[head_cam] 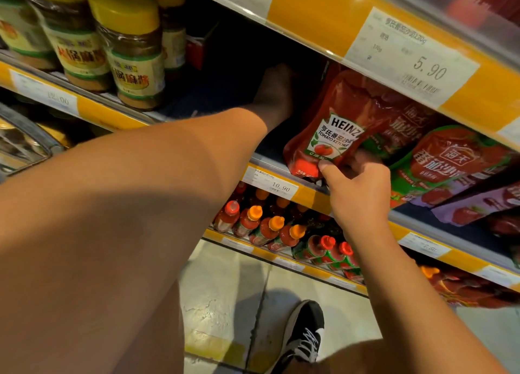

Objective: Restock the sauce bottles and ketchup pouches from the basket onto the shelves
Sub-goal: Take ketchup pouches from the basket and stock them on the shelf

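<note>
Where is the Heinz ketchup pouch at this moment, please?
In the head view, the Heinz ketchup pouch stands at the front edge of the middle shelf, right of centre, pinched at its bottom by the right hand, with other red pouches to its right.

We see yellow-edged store shelves (320,16) with white price labels (413,56), and below them a pale tiled floor (225,289) in dim, warm light.

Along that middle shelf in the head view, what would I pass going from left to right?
Yellow-capped jars → left hand reaching into the dark gap → Heinz ketchup pouch, pinched at its bottom by the right hand → red-and-green pouches → purple pouches.
</note>
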The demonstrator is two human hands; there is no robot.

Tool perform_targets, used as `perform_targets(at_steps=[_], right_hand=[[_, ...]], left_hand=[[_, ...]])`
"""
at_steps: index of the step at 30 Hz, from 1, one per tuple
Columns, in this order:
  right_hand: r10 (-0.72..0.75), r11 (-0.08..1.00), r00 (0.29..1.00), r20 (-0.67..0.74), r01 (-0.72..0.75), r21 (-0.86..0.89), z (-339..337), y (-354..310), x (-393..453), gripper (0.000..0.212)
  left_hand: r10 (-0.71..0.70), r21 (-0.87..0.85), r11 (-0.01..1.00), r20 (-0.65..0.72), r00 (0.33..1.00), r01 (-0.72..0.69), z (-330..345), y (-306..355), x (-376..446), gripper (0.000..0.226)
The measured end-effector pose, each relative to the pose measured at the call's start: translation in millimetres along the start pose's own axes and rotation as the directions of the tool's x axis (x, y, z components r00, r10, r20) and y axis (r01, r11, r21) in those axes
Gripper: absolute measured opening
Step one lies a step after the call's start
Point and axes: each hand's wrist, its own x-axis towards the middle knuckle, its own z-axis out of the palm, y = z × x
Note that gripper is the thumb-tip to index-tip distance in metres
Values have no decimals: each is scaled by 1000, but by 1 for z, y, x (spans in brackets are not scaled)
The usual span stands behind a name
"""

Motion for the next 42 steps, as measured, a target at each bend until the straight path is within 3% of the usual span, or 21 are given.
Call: perform_targets(at_steps=[4, 8, 13, 22, 28, 34, 39, 42], right_hand=[[14, 1000, 1000, -2, -14, -13, -1, 2, 2, 39], [3, 1000, 1000, -4, -3, 20, 0, 1, 1, 25], [-1, 1000, 1000, -23, 1, 6, 0, 0, 2, 24], [-2, 1000, 1000, 31, 1, 20, -5, -3, -1, 12], [19, 996, 998, 58, -24, 87, -14, -6, -10, 26], [44, 985, 997, 70, -55, 165, -25, -12, -34, 55], [78, 974, 997, 15, -79, 213, -33, -21, -54, 35], [30, 979, 997, 71, -44, 198, -36, -28, -69, 17]], left_hand=[[-88, -43, 995, 54, 995, 91, -2, 5, 3, 29], [-187, -110, 975, 69, 980, 194, 1, 4, 5, 27], [-282, -124, 949, 86, 956, 291, -6, 10, 6, 32], [-122, -121, 981, 230, 965, 153, -40, 7, -26, 44], [-92, 14, 996, 175, 980, 91, -66, 15, -52, 41], [-70, -106, 989, 259, 963, 100, -106, 24, -109, 41], [-58, -118, 988, 296, 953, 97, -153, 36, -152, 25], [-29, -142, 987, 307, 951, 76, -190, 42, -181, 19]])
